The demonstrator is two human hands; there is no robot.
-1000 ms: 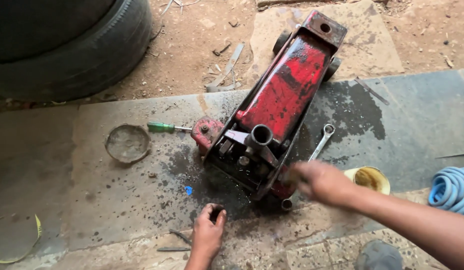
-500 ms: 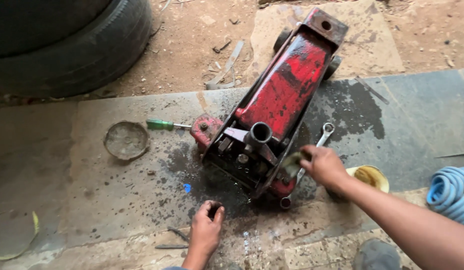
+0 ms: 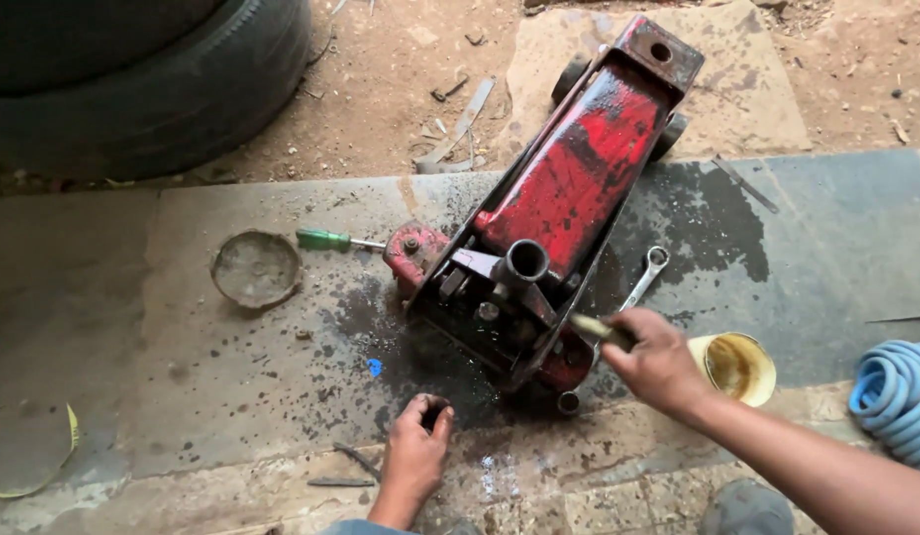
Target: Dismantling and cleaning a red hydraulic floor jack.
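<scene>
Two hands at the oily red jack (image 3: 569,213) lying on the slab.
My right hand (image 3: 658,362) clamps a thin tool (image 3: 597,329) against its pump end; my left hand (image 3: 415,458) pinches a small dark part. Heavy, stiff, slippery: I'd grip the frame rails, I judge.

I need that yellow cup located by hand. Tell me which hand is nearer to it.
Right. The right hand, gripping a tool handle, sits just left of the yellow cup, almost touching it. The left hand rests on the ground far off to the cup's left.

Bare forearms, no sleeves, grimy fingers
</scene>
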